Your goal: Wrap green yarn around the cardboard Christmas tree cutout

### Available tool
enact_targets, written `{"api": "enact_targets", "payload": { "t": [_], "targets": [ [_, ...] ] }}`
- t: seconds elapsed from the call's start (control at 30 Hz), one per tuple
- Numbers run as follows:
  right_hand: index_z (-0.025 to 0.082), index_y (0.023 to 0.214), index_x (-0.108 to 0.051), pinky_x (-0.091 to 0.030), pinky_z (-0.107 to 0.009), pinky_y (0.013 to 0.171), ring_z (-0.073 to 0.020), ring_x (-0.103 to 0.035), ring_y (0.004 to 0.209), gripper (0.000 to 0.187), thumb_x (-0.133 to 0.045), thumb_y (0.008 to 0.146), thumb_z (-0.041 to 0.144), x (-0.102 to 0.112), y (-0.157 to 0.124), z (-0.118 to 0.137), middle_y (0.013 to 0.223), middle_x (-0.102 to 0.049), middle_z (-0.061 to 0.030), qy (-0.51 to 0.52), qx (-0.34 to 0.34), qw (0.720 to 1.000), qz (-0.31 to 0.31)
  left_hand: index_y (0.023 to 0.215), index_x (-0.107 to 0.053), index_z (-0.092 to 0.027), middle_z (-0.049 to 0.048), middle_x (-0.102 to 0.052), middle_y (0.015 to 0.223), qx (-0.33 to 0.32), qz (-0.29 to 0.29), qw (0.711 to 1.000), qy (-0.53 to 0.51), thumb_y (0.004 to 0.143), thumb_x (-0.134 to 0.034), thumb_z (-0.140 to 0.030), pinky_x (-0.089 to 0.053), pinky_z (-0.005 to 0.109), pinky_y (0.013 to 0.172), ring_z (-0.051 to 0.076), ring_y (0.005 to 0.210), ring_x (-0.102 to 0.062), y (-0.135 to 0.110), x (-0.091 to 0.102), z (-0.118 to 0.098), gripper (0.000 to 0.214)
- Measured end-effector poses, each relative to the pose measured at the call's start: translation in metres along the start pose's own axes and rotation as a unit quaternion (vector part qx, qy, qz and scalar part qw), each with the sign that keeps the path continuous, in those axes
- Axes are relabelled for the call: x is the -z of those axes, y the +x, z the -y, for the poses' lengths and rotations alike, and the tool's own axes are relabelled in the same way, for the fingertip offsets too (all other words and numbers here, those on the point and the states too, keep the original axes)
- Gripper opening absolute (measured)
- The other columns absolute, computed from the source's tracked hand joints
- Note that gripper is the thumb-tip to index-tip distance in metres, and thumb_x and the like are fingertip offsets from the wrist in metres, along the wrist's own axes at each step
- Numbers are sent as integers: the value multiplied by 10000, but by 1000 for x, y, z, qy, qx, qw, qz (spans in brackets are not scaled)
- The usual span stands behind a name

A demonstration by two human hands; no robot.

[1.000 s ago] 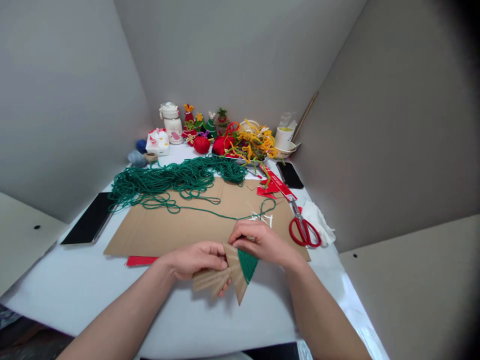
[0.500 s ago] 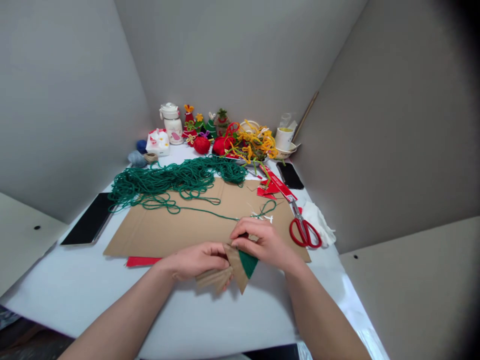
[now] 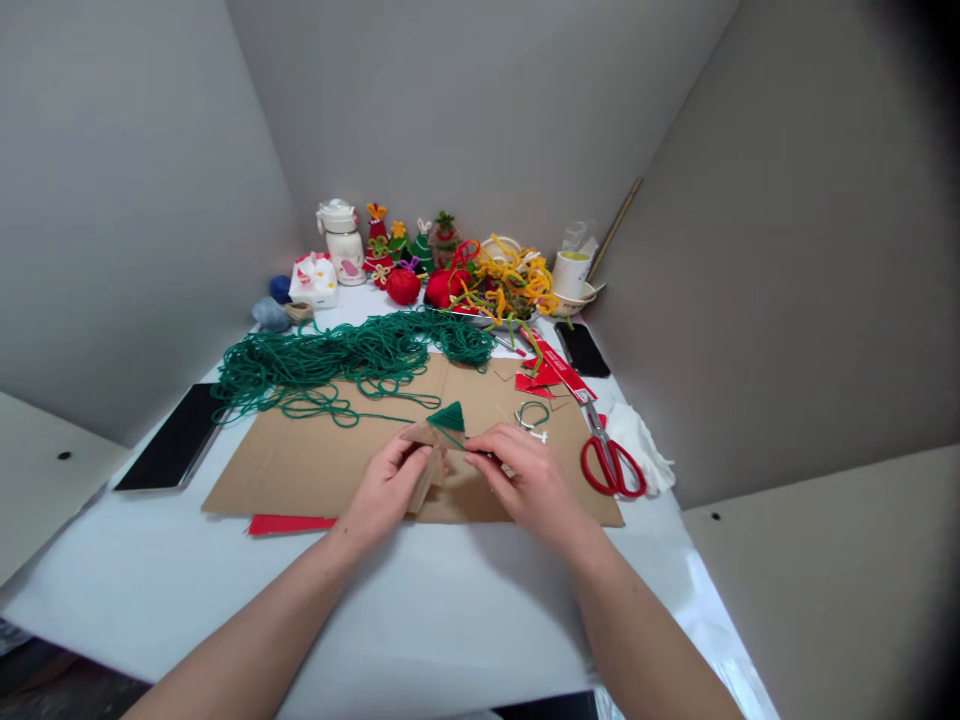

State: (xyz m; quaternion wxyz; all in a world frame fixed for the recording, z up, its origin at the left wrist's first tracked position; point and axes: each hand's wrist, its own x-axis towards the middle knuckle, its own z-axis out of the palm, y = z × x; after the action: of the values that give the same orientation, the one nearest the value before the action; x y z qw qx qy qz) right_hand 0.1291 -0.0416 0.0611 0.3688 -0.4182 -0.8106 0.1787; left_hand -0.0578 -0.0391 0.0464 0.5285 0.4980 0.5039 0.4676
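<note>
My left hand [image 3: 390,485] grips a small cardboard cone [image 3: 429,450] whose tip is wound with green yarn [image 3: 448,416]. The cone now points up and away from me, above the brown cardboard sheet [image 3: 315,460]. My right hand [image 3: 525,480] pinches a green yarn strand beside the cone, fingers closed. A big tangle of green yarn [image 3: 337,360] lies behind, across the sheet's far edge.
Red-handled scissors [image 3: 609,458] lie right of my right hand, beside white tissue [image 3: 641,440]. A dark tablet [image 3: 176,438] sits at the left, a phone [image 3: 583,350] at the right. Yarn balls, small craft trees, a cup [image 3: 570,272] and pipe cleaners [image 3: 510,282] crowd the back corner.
Both hands moved away from me, from the white table edge onto the cardboard sheet. The cone was turned over: its green-wound tip pointed down toward me, now it points up and away.
</note>
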Motion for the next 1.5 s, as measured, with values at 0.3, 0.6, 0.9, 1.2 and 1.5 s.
{"api": "enact_targets", "payload": {
  "t": [0.3, 0.6, 0.9, 1.2, 1.5],
  "targets": [
    [192, 939, -627, -427, -285, 725, -158, -562, 798, 134, -505, 889, 219, 1, 2, 7, 822, -631, -52, 37, 6, 999, 34, 800, -674, -186, 6, -635, 799, -48, -34, 998, 10, 758, -575, -248, -426, 213, 709, 148, 757, -555, 0, -2, 0, 124],
    [194, 850, -639, -405, -256, 615, -138, -542, 703, 113, -538, 867, 239, 7, 4, -1, 767, -614, -28, 66, -106, 991, -39, 929, -642, -179, 46, -691, 907, 66, -6, 988, -139, 751, -630, -360, -475, 294, 752, 186, 821, -631, 0, 0, 13, 254],
    [179, 792, -645, -402, -237, 599, -130, -547, 682, 119, -565, 838, 254, 9, 6, 1, 751, -632, -19, 126, -160, 978, -38, 884, -641, -164, 37, -708, 815, 97, -11, 970, -224, 668, -710, -309, -476, 303, 788, 207, 884, -640, -3, -4, 5, 269],
    [174, 793, -644, -428, -233, 620, -133, -563, 693, 136, -571, 822, 286, 13, 8, 0, 755, -642, -19, 196, -197, 961, -11, 857, -615, -150, 51, -710, 733, 126, 55, 962, -235, 688, -681, -291, -510, 293, 638, 183, 649, -664, -5, -2, -4, 230],
    [165, 829, -638, -418, -224, 610, -116, -538, 665, 142, -571, 822, 290, 14, 7, -9, 735, -611, -2, 258, -209, 939, 94, 881, -598, -153, 58, -700, 729, 163, 147, 940, -262, 708, -665, -246, -530, 312, 632, 176, 639, -661, -6, 6, -5, 207]
  ]
}}
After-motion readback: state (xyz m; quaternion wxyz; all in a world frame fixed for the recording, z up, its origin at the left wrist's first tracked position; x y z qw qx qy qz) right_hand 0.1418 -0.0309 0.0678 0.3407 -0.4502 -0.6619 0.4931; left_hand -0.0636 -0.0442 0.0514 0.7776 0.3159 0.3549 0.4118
